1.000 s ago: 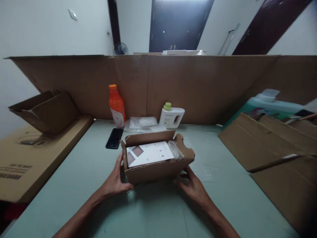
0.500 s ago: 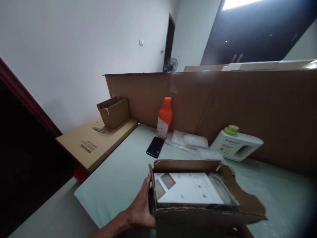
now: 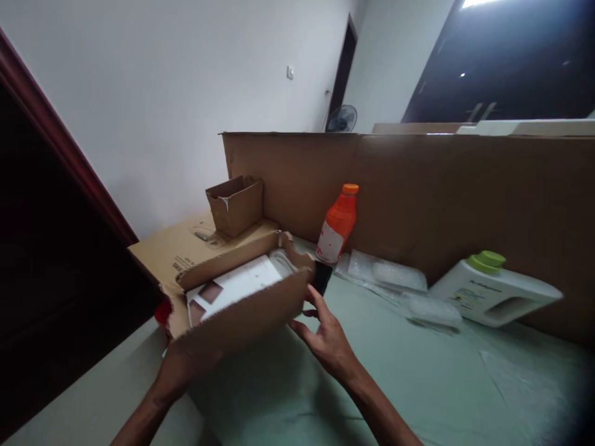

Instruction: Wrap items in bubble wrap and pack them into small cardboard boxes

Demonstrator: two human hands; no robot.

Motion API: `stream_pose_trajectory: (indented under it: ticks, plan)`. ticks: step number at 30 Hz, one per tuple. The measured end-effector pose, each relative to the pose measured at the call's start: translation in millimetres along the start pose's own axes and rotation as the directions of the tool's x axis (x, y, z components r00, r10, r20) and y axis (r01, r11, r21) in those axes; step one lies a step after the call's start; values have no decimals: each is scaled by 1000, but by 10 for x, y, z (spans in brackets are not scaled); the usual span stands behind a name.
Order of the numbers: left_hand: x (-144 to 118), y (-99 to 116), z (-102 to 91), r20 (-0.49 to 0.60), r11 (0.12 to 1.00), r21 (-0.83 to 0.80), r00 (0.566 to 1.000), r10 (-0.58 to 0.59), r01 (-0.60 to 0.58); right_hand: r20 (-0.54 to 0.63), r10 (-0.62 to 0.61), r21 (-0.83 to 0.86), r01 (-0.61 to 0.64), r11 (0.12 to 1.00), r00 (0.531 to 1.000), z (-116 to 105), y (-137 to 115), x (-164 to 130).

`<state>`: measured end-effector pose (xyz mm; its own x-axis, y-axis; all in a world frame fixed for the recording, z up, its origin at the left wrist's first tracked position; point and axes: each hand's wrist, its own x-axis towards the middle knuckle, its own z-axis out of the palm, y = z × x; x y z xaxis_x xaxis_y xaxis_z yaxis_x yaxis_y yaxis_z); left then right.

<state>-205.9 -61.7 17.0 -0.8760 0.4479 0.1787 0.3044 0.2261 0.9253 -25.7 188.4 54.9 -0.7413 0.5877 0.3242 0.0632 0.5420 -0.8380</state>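
Note:
An open cardboard box (image 3: 260, 306) is held tilted above the left part of the table. Inside it lie a white printed box (image 3: 244, 279) and a clear plastic item (image 3: 282, 263) whose kind I cannot make out. My left hand (image 3: 186, 365) grips the cardboard box at its lower left, its fingers mostly hidden beneath. At the right end, my right hand (image 3: 328, 341) has its fingertips and thumb against the lower corner. A dark phone (image 3: 321, 277) is partly covered by the cardboard box.
An orange bottle (image 3: 338, 226) stands behind the phone. Bubble-wrap packets (image 3: 400, 275) and a white jug with a green cap (image 3: 497, 294) lie to the right. At the left, a small open carton (image 3: 238, 210) rests on a flat cardboard box (image 3: 162, 251). A cardboard panel (image 3: 418, 192) borders the back.
The cardboard box has moved left with its contents and turned, its left end now nearer me. My right hand has come into view at its right end. The camera view has shifted left.

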Motion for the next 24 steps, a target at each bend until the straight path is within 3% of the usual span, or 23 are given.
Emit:
stream_pose_trajectory:
  ticks: [3, 5, 10, 14, 19, 24]
  plan:
    - [279, -93, -337, -137, 1000, 10, 990, -26, 27, 37, -56, 84, 53, 995, 998, 286, 17, 177]
    - [467, -140, -525, -253, 1000, -13, 967, 20, -24, 72, -47, 85, 41, 996, 996, 402, 109, 167]
    - [935, -219, -815, -362, 994, 12, 926, 106, -109, 102, 30, -7, -30, 1000, 994, 443, 471, -66]
    - [1276, -242, -809, -388, 992, 35, 913, 127, -123, 108, 72, -55, -67, 996, 992, 383, 656, -209]
    - [1629, -245, -644, -374, 974, -4, 904, 208, -226, 115, 148, -65, -141, 988, 982, 343, 738, -315]
    - [1876, -250, -490, -369, 970, -6, 903, 222, -241, 71, 156, -35, -154, 987, 985, 335, 781, -399]
